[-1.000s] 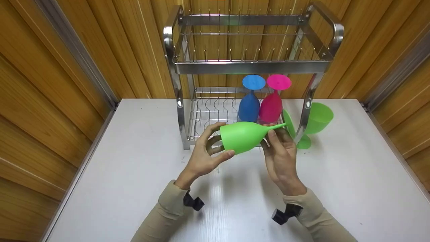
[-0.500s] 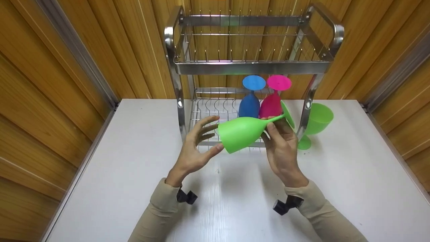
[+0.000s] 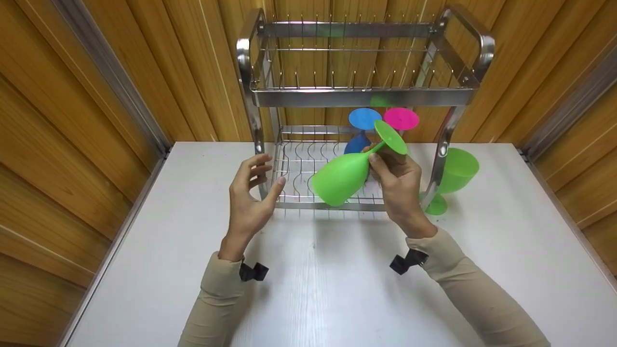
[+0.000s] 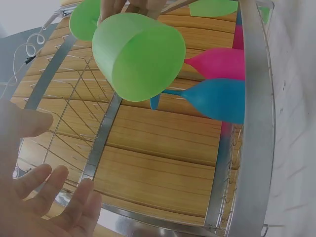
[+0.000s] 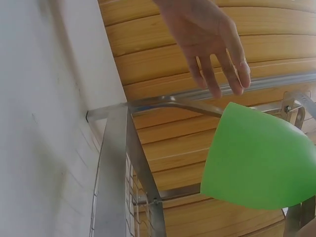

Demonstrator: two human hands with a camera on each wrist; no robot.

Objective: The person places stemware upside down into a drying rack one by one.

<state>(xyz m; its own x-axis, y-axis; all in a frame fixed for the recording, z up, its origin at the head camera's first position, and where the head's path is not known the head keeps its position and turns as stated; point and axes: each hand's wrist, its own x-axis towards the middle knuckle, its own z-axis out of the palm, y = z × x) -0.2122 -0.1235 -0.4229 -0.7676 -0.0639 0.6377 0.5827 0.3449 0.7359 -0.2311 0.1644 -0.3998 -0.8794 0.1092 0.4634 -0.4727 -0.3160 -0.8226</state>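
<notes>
My right hand (image 3: 401, 190) pinches the stem of a green plastic goblet (image 3: 341, 177) in front of the rack's lower shelf. The goblet tilts, its mouth down to the left and its round foot up to the right. My left hand (image 3: 249, 200) holds nothing, fingers apart, at the rack's left front post. In the left wrist view the mouth of the goblet (image 4: 148, 61) faces the camera. Behind it, a blue goblet (image 3: 365, 118) and a pink goblet (image 3: 401, 119) stand upside down on the lower shelf; the pink bowl is mostly hidden by my right hand.
A two-tier metal dish rack (image 3: 361, 98) stands at the back of the white table (image 3: 308, 279), its upper tier lined with upright wires. Another green goblet (image 3: 458, 169) stands upright beside the rack's right post. Wood-panelled walls (image 3: 62, 120) enclose the table.
My left hand has let go of the green goblet's bowl and moved left. My right hand has carried the goblet slightly left and up toward the shelf, tipping its mouth further down.
</notes>
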